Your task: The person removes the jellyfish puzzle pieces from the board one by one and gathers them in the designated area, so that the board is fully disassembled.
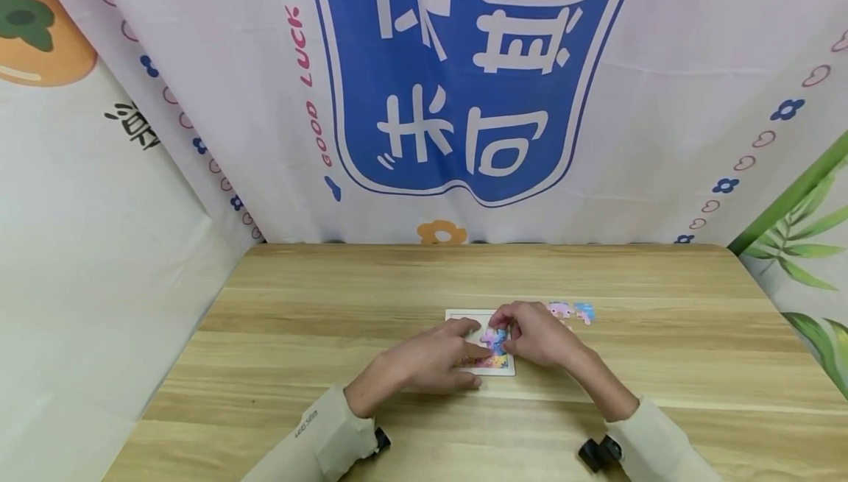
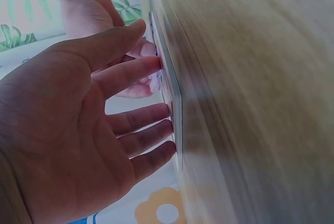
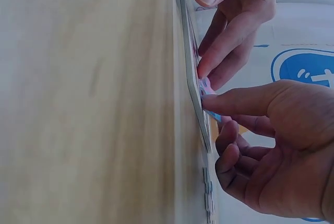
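Observation:
A white-framed jigsaw puzzle tray (image 1: 501, 372) lies on the table between both hands, with colourful pieces along its near part. My left hand (image 1: 433, 358) reaches over it from the left, fingers extended; its index fingertip touches the puzzle, and other fingertips rest on the tray in the left wrist view. From the right, my right hand (image 1: 539, 335) pinches a pink-and-blue puzzle piece (image 3: 214, 115) between thumb and fingers. That piece sits tilted against the tray surface (image 3: 194, 85) in the right wrist view. Fingers partly hide the puzzle.
Loose puzzle pieces (image 1: 584, 311) lie on the wooden table (image 1: 344, 291) just beyond the right hand, some partly covered by it. A printed white curtain (image 1: 636, 173) hangs along the table's back edge, with more fabric at both sides.

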Available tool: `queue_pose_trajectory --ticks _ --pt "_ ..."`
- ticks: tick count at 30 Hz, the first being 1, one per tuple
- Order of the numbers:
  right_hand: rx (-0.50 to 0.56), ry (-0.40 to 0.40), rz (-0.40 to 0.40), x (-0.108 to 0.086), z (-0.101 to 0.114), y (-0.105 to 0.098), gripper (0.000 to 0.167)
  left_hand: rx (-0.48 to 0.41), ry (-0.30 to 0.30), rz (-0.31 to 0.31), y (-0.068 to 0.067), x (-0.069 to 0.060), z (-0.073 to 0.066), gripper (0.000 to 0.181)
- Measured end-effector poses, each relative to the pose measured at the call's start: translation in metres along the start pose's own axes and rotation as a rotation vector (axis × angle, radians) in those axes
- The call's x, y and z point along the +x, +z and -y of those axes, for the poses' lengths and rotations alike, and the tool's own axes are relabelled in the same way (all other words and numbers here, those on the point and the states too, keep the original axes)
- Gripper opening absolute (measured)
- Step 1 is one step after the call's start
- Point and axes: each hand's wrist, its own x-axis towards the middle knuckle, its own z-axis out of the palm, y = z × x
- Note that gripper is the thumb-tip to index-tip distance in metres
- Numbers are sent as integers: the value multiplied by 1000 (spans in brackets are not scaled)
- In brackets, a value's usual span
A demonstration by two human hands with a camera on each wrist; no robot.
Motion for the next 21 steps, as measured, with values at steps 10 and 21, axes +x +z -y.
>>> queue_pose_trajectory --ticks 10,21 --pt "-38 -33 -25 -2 -1 1 24 -1 13 10 -1 0 1 52" --pt "8 -92 -28 0 -8 0 17 0 14 15 -1 -1 1 52"
